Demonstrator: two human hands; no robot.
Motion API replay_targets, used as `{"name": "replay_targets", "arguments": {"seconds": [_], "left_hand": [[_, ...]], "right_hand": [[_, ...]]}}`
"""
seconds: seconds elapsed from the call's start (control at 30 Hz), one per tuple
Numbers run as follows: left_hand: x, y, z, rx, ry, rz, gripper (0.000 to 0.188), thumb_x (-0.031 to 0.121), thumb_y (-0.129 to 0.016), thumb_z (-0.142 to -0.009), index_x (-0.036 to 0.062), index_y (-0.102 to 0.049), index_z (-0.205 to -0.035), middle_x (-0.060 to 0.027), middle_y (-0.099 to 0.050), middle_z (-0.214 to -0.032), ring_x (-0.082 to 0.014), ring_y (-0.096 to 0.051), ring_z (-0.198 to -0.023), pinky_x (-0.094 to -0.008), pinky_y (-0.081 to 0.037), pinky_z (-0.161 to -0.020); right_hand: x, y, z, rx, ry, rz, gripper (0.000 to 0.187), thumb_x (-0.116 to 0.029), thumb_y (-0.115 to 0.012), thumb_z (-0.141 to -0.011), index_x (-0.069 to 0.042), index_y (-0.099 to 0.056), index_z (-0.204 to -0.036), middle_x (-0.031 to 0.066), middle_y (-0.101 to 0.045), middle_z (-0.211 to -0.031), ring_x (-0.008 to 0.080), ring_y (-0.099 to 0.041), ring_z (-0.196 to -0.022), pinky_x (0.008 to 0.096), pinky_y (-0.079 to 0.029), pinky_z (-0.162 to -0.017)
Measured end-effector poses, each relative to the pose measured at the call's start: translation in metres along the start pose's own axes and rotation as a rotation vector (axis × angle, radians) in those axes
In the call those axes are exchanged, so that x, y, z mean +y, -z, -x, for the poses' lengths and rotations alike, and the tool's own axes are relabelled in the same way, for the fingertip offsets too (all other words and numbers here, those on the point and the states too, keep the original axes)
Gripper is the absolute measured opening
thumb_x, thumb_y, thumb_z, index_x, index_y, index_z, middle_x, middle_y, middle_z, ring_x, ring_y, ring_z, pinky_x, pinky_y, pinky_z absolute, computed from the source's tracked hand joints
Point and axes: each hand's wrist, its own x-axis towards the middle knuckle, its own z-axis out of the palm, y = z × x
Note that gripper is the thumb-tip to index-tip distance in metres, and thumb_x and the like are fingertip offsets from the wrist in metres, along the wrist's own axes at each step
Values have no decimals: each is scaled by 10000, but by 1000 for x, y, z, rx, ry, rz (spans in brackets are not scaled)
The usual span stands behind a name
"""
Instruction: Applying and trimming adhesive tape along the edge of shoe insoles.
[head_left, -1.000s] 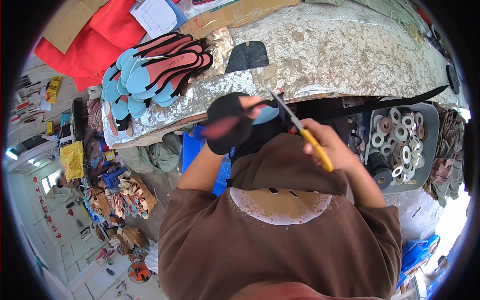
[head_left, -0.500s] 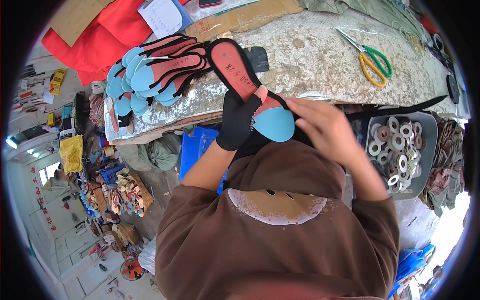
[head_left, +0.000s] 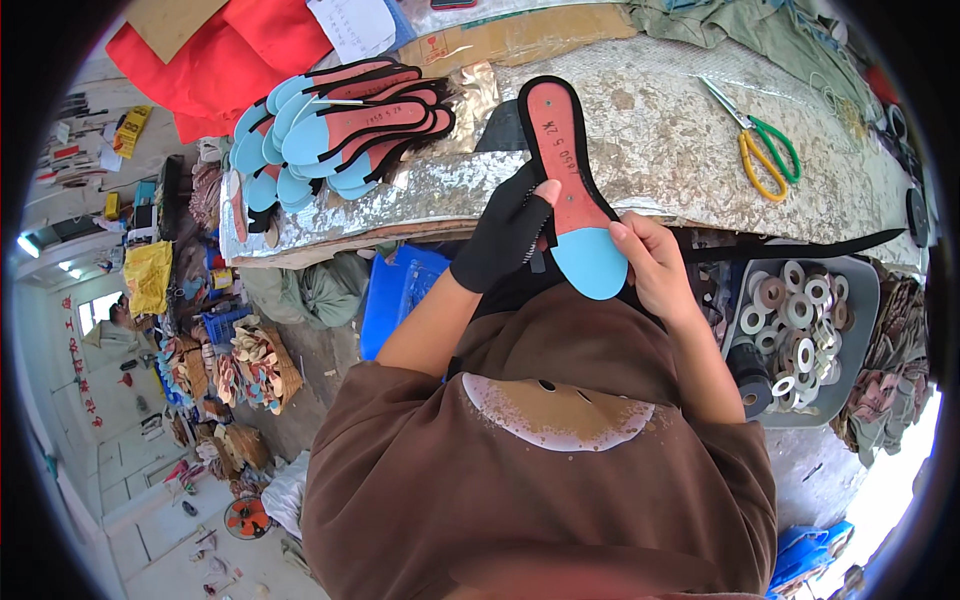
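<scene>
I hold a red insole (head_left: 563,150) with a blue forepart and black edging around its heel and sides, heel pointing away from me. My left hand (head_left: 503,232), in a black fingerless glove, grips its left side with the thumb on top. At the right edge, where red meets blue, my right hand (head_left: 655,262) pinches it between thumb and fingers. A black strip (head_left: 800,250) runs out to the right from behind my right hand; its link to the insole is hidden. To the left lies a pile of similar insoles (head_left: 345,130) on the worktable.
Scissors (head_left: 757,150) with green and yellow handles lie on the worktable (head_left: 640,95) at the right. A grey bin (head_left: 850,375) of tape rolls stands below its edge. Red cloth (head_left: 220,60), a paper sheet (head_left: 352,25) and cardboard (head_left: 530,38) lie at the back.
My right hand, blurred with fingers stretched along the insole's edge before, now pinches that edge. The insole has shifted right and its heel points more directly away. The whole view has shifted slightly.
</scene>
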Motion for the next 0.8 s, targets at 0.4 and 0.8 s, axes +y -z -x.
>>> {"name": "replay_targets", "arguments": {"seconds": [0.4,0.8], "left_hand": [[-10,16,-5,-141,108,-152,258,207,-616,-938,7,-552,-1090,-56,-642,-829,-103,-600,-643,-249,-475,-572],[15,-26,6,49,-287,-318,374,319,-493,-985,12,-683,-888,-80,-648,-644,-188,-645,-591,-325,-489,-569]], "right_hand": [[13,1,-11,21,166,150,337,-166,-536,-998,-41,-413,-710,-44,-333,-674,57,-314,-659,260,-304,-568],[-22,-27,-24,164,522,131,528,-502,-491,-964,12,-605,-1002,109,-617,-896,217,-610,-822,303,-487,-716]]}}
